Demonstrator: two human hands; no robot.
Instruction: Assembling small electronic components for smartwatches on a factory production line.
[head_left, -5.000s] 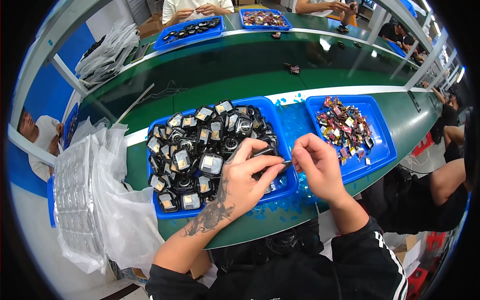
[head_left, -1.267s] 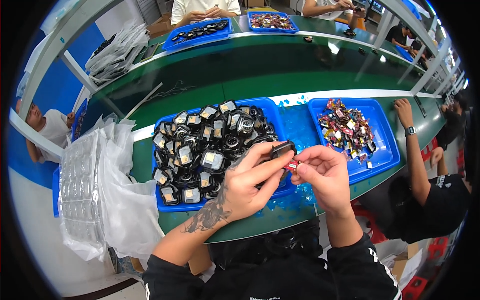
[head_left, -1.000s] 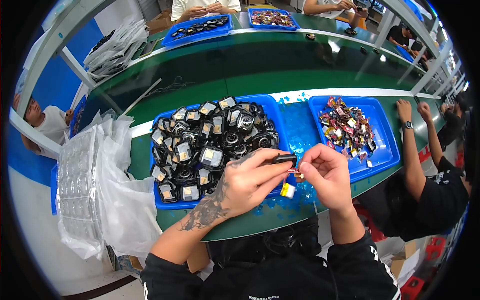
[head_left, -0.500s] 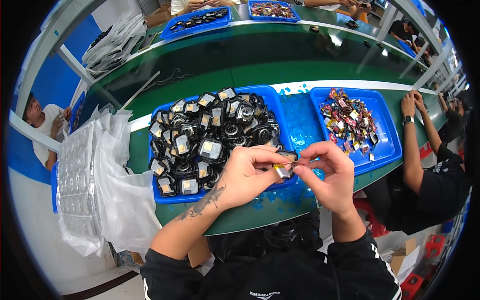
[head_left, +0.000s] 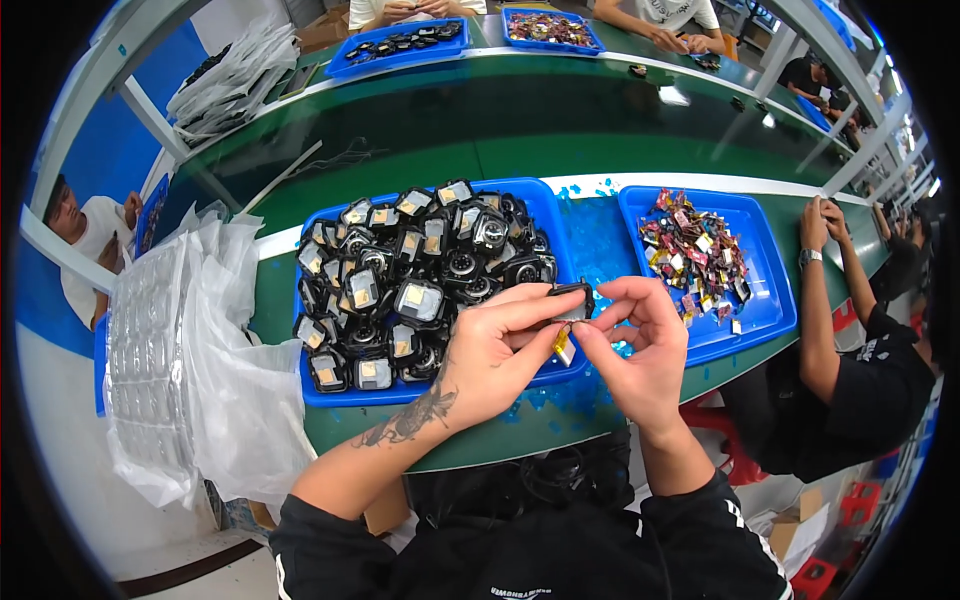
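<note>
Over the near right corner of a blue tray (head_left: 470,392), my left hand (head_left: 498,350) is closed around a black watch case (head_left: 573,297) with a grey inner face. Just below that case hangs a small silver and yellow battery (head_left: 564,347), between the two thumbs. My right hand (head_left: 640,350) pinches at the battery's upper end, its thumb and forefinger close to the case; the fingers partly hide the contact. Heaped in the tray are many similar black watch cases (head_left: 420,300), some with grey faces and beige squares, others showing round backs.
On the right stands another blue tray (head_left: 770,300) with a pile of small batteries and coloured flex pieces (head_left: 695,250). Blue scraps (head_left: 590,245) lie between the trays. At left are stacked clear plastic trays in white wrapping (head_left: 240,370). A co-worker's arms (head_left: 820,290) rest at the right bench edge.
The watch case has come up between my fingers and shows more. The battery has turned from lying across to hanging down, and my right fingers have shifted slightly left.
</note>
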